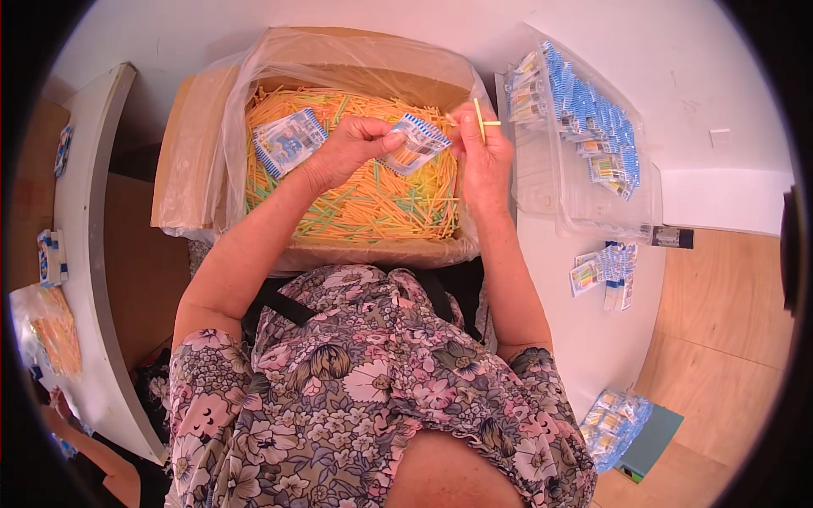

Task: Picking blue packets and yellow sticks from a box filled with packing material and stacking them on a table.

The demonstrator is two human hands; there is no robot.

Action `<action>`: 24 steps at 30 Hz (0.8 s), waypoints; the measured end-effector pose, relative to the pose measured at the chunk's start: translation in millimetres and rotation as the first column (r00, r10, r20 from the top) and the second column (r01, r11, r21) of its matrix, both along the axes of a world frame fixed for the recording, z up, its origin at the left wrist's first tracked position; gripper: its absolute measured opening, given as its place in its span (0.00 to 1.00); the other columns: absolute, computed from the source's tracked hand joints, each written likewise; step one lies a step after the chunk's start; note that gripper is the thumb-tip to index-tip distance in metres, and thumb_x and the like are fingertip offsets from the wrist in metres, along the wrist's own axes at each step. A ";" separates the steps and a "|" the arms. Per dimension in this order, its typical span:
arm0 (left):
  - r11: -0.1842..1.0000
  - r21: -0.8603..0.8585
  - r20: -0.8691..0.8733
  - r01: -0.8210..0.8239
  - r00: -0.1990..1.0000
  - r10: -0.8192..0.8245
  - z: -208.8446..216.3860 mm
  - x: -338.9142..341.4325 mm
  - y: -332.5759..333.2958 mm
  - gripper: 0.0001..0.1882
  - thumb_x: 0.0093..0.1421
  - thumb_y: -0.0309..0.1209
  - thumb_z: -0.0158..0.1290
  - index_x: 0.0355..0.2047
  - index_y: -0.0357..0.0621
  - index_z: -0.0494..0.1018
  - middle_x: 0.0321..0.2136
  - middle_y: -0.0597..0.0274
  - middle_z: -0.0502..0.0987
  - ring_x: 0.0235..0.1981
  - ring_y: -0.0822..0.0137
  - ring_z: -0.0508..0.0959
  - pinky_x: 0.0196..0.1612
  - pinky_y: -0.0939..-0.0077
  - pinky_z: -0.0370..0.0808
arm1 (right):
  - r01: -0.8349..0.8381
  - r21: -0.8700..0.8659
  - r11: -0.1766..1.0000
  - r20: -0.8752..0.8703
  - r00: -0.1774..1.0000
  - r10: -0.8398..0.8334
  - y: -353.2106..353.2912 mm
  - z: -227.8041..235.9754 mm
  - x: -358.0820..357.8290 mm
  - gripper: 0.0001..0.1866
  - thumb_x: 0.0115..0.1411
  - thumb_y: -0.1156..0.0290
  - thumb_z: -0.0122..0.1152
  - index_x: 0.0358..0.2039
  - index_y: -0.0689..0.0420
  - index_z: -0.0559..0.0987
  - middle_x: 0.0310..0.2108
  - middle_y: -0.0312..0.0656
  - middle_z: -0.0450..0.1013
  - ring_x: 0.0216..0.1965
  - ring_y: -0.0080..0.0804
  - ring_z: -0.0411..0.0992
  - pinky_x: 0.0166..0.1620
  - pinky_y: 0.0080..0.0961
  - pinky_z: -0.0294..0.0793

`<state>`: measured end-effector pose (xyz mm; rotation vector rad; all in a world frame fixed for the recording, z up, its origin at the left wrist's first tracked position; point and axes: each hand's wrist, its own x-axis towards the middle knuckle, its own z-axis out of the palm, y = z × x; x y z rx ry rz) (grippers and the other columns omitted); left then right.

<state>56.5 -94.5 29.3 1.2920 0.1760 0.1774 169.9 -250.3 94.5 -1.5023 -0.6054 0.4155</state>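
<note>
My left hand (351, 151) pinches a small clear packet (418, 146) with blue-and-white striped ends, and thin orange sticks show through it. Just to the right, my right hand (486, 165) is closed on a few thin yellow sticks (480, 118), which cross each other above its fingers. Both hands are over a cardboard box (347, 49) lined with clear plastic. It is filled with loose thin sticks (373, 203), mostly orange, some yellow and green. On the sticks to the left of my left hand lie a few flat blue-and-white packets (290, 140), overlapping.
A clear plastic bin (542, 190) at right holds rows of filled packets (593, 110). Several loose packets (605, 269) lie on the white table below it, and a blue-edged bundle (614, 427) sits lower down. Another person's arm (110, 466) shows at lower left, beside a white panel (95, 245).
</note>
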 end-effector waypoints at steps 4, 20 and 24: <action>0.993 -0.118 -0.042 0.004 0.999 -0.009 -1.9 1.9 0.8 0.14 0.62 0.36 0.51 0.40 0.38 0.77 0.32 0.66 0.79 0.35 0.78 0.74 0.42 0.79 0.72 | -0.103 -0.215 0.971 -0.110 0.991 0.081 -11.8 2.1 13.8 0.09 0.61 0.67 0.56 0.35 0.60 0.77 0.21 0.30 0.67 0.17 0.12 0.58 0.19 0.11 0.53; 0.958 0.264 -0.120 0.114 0.989 -0.085 0.4 10.7 -2.3 0.14 0.62 0.36 0.50 0.37 0.37 0.76 0.32 0.71 0.76 0.35 0.78 0.71 0.41 0.79 0.68 | -0.141 -0.449 0.882 0.357 0.877 0.322 -27.1 11.9 -5.7 0.17 0.47 0.70 0.67 0.36 0.63 0.75 0.24 0.40 0.71 0.24 0.31 0.68 0.29 0.26 0.67; 0.990 0.111 -0.009 0.081 0.997 -0.080 -18.4 -5.9 9.1 0.15 0.60 0.35 0.52 0.41 0.36 0.75 0.35 0.63 0.78 0.38 0.71 0.75 0.45 0.74 0.70 | 0.069 -0.364 0.929 0.686 0.695 0.217 -54.1 3.0 -20.9 0.11 0.49 0.71 0.65 0.33 0.61 0.76 0.23 0.45 0.69 0.24 0.41 0.68 0.28 0.30 0.66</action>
